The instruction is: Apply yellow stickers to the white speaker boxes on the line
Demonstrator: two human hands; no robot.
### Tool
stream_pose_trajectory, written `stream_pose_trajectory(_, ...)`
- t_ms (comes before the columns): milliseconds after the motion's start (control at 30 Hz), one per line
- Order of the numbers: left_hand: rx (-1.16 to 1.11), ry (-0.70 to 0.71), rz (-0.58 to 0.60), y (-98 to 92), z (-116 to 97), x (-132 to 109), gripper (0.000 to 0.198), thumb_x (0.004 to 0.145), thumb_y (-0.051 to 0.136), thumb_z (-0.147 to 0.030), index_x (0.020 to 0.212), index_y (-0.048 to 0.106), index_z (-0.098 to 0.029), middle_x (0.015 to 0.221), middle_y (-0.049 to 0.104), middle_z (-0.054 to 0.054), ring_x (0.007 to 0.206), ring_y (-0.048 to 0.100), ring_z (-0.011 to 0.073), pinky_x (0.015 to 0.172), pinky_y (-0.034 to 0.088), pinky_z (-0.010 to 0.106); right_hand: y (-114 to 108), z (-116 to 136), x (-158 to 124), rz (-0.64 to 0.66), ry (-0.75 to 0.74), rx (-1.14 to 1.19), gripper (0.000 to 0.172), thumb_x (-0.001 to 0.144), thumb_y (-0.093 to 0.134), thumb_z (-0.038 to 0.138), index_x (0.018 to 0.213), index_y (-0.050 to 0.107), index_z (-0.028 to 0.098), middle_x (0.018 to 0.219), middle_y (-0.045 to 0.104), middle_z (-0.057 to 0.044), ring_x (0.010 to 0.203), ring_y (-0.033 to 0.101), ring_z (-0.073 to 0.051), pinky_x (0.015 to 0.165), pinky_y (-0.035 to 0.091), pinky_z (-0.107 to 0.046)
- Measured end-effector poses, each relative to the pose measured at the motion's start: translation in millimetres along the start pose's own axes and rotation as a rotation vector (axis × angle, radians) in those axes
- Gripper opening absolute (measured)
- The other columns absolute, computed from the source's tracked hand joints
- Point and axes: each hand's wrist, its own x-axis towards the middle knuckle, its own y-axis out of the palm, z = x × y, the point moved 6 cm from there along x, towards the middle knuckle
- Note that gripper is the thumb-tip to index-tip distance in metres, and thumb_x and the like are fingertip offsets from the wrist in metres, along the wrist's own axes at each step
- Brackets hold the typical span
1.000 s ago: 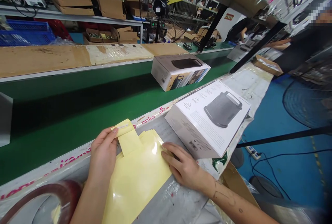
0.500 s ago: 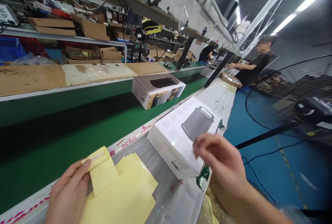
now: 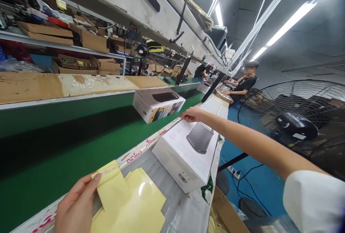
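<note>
My left hand (image 3: 77, 206) pinches a small yellow strip (image 3: 110, 186) folded at its top, held over a stack of yellow sheets (image 3: 137, 208) on the grey worktop. My right hand (image 3: 192, 114) is stretched out to the far top edge of a white product box (image 3: 185, 154) printed with a grey speaker; its fingers rest on that edge. A second, similar box (image 3: 157, 104) lies on the green conveyor belt (image 3: 67, 139) beyond.
A standing fan (image 3: 293, 125) is at the right over the blue floor. A cardboard box (image 3: 229, 215) sits below the worktop edge. Another person (image 3: 242, 83) works further down the line. Shelves with cartons (image 3: 81, 42) run behind the belt.
My right hand left the yellow sheets, rose, and reached out to the far edge of the white box. The view tilted upward. My left hand kept the yellow strip.
</note>
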Motion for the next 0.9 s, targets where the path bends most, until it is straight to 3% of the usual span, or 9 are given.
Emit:
stream_pose_trajectory(167, 0.018, -0.126, 0.047, 3.8, -6.9, -10.0, 0.034, 0.059, 0.089, -0.037, 0.086, 0.073, -0.024, 0.086, 0.073, 0.001, 0.093, 0.069, 0.0215, 0.065, 0.055, 0.015, 1.1, 10.8, -0.5, -0.031, 0.059, -0.162, 0.026, 0.097, 0.062, 0.032, 0.115, 0.062, 0.014, 0.108, 0.064, -0.007, 0.087, 0.065, -0.016, 0.073, 0.058, -0.032)
stream_pose_trajectory(367, 0.028, -0.182, 0.061, -1.8, -1.9, -7.3, 0.046, 0.054, 0.092, -0.04, 0.093, 0.073, -0.025, 0.088, 0.073, 0.001, 0.088, 0.07, 0.0229, 0.06, 0.055, 0.018, -7.4, 0.4, -11.6, -0.044, 0.005, -0.249, 0.02, 0.098, 0.062, 0.031, 0.105, 0.062, 0.012, 0.089, 0.064, -0.001, 0.066, 0.06, -0.009, 0.056, 0.053, -0.021)
stream_pose_trajectory(533, 0.042, -0.188, 0.079, 0.4, -3.4, -5.7, 0.042, 0.058, 0.091, -0.041, 0.092, 0.073, -0.025, 0.089, 0.073, 0.001, 0.088, 0.069, 0.02, 0.064, 0.055, 0.016, -27.9, -24.6, -28.5, -0.142, -0.223, -0.318, 0.028, 0.092, 0.069, 0.036, 0.107, 0.062, 0.013, 0.077, 0.062, 0.0, 0.06, 0.059, -0.011, 0.057, 0.052, -0.024)
stream_pose_trajectory(633, 0.067, -0.149, 0.068, 3.2, -6.4, -4.8, 0.033, 0.064, 0.088, -0.039, 0.089, 0.073, -0.024, 0.086, 0.074, 0.001, 0.083, 0.069, 0.0165, 0.07, 0.055, 0.015, -30.3, -24.1, -39.2, -0.246, -0.452, -0.38, 0.025, 0.089, 0.072, 0.03, 0.106, 0.063, 0.014, 0.085, 0.066, -0.007, 0.079, 0.065, -0.019, 0.075, 0.054, -0.031)
stream_pose_trajectory(700, 0.108, -0.118, 0.049, 4.7, -8.6, -5.0, 0.029, 0.064, 0.088, -0.036, 0.087, 0.074, -0.023, 0.084, 0.075, 0.001, 0.08, 0.069, 0.0154, 0.069, 0.055, 0.015, -18.9, -16.6, -44.9, -0.264, -0.649, -0.42, 0.017, 0.094, 0.062, 0.026, 0.107, 0.064, 0.016, 0.106, 0.066, -0.012, 0.103, 0.062, -0.022, 0.094, 0.049, -0.035)
stream_pose_trajectory(767, 0.131, -0.09, 0.035, 6.6, -11.1, -6.1, 0.028, 0.064, 0.087, -0.035, 0.086, 0.074, -0.022, 0.085, 0.076, 0.002, 0.079, 0.069, 0.016, 0.069, 0.055, 0.016, -0.1, -10.0, -47.1, -0.215, -0.818, -0.466, 0.018, 0.099, 0.05, 0.025, 0.107, 0.065, 0.019, 0.117, 0.064, -0.01, 0.114, 0.057, -0.022, 0.104, 0.042, -0.037)
stream_pose_trajectory(900, 0.123, -0.052, 0.045, 11.3, -16.2, -11.0, 0.03, 0.061, 0.088, -0.035, 0.083, 0.074, -0.02, 0.084, 0.076, 0.004, 0.078, 0.068, 0.0167, 0.069, 0.054, 0.017, 26.2, -8.5, -40.9, -0.081, -0.977, -0.553, 0.03, 0.101, 0.042, 0.036, 0.095, 0.065, 0.018, 0.103, 0.066, -0.009, 0.103, 0.059, -0.024, 0.104, 0.043, -0.041)
